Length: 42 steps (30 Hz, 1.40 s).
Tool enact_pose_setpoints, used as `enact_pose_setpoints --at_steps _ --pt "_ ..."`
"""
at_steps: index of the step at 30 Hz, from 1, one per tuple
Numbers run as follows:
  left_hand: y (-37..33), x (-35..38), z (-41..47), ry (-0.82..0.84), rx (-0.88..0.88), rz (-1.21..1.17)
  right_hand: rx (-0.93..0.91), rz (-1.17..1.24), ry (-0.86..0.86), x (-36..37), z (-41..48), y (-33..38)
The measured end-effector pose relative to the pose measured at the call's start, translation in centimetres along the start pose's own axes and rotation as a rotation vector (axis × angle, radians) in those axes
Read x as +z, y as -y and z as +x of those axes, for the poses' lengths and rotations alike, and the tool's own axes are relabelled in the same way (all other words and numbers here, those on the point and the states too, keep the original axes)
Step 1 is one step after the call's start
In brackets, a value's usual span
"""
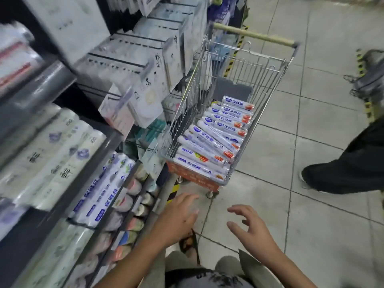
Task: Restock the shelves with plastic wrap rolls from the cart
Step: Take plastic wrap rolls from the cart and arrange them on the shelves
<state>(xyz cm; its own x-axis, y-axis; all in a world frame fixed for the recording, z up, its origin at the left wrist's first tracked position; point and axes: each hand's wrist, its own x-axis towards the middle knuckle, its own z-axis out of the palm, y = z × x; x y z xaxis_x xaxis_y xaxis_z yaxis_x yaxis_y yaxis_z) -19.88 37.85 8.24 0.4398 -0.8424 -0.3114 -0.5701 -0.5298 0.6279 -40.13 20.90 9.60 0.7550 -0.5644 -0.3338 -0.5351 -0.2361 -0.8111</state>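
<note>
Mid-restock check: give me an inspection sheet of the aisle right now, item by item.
Surface: pale tiled floor, with the cart standing on it.
Job's things: white-and-blue plastic wrap rolls lie piled in the small silver wire cart; similar shelved rolls lie on the dark shelving to the left.
Clutter: hanging white packets beside the cart, blurred.
Hands: left hand and right hand are both open and empty, short of the cart.
Cables: nothing seen.
Surroundings: a bystander's black-trousered leg is to the right of the cart; yellow-black floor tape lies beyond it.
</note>
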Motion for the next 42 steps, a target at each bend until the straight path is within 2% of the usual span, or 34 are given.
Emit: enact_pose_setpoints --at_steps 5,10,23,27,30,35,40,42 --pt "0.2 -4.6 10.0 0.023 0.058 0.071 0.004 -0.005 -0.081 -2.6 8.8 2.3" --pt "1.2 -6.4 18.6 0.011 0.039 0.081 -0.021 -0.064 -0.085 -6.6 19.1 3.1" --pt "-2.1 -7.0 35.9 0.028 -0.164 0.05 0.014 -0.368 0.235 -18.2 48.8 2.5" --pt "-1.7 -6.2 40.6 0.055 -0.256 0.03 0.105 -0.508 0.233 -20.4 57.9 0.0" --pt "-0.8 -5.3 43.5 0.066 -0.303 -0.004 0.097 -0.658 0.189 -21.2 63.6 -2.1" --pt "0.1 -3.9 46.5 0.056 -0.335 -0.056 0.121 -0.835 0.184 -20.6 70.0 -6.5" --pt "0.1 -2.3 47.9 0.088 -0.316 -0.093 0.138 -1.159 0.122 -18.7 70.2 -6.2" --pt "-0.2 -2.1 48.3 0.088 -0.326 -0.145 0.142 -1.221 0.139 -18.3 70.1 -6.4"
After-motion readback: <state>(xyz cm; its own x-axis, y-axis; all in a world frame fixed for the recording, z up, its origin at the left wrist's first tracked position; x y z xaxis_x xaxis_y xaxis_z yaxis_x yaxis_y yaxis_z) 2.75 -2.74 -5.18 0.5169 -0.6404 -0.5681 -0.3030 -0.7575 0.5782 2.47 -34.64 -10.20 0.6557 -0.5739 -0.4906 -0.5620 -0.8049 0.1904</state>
